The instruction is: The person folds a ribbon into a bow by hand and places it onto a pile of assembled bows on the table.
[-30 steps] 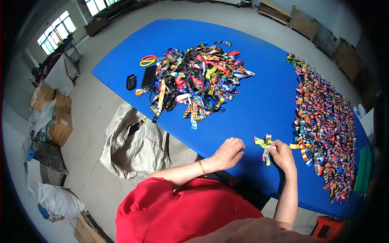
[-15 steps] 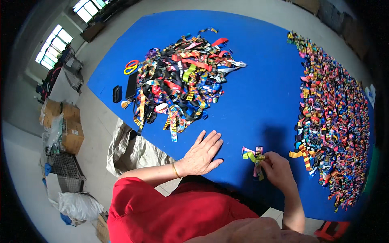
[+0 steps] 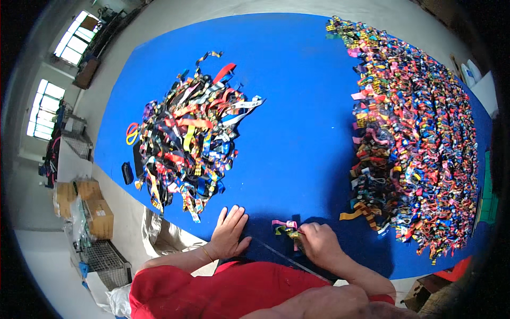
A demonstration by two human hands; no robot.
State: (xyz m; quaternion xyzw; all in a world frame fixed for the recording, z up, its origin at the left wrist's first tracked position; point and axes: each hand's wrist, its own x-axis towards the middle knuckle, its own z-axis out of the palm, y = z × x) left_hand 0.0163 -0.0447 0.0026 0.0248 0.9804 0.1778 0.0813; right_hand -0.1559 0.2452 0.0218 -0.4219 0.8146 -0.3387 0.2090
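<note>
My left hand lies flat on the blue table, fingers stretched out and holding nothing. My right hand has its fingers closed on a small bunch of patterned ribbon straps, coloured pink, green and dark. The bunch rests at the near edge of the table, between the two hands. Beyond my left hand spreads a loose, tangled heap of colourful ribbon straps. On the right, many more straps are laid out in dense rows.
Red-and-yellow-handled scissors and a small black object lie left of the heap. A whitish sack hangs by the table's near left edge. Cardboard boxes and a wire crate stand on the left.
The view has swung to the right, so the table's contents sit further left in the picture. My right hand still grips the straps; my left hand stays flat.
</note>
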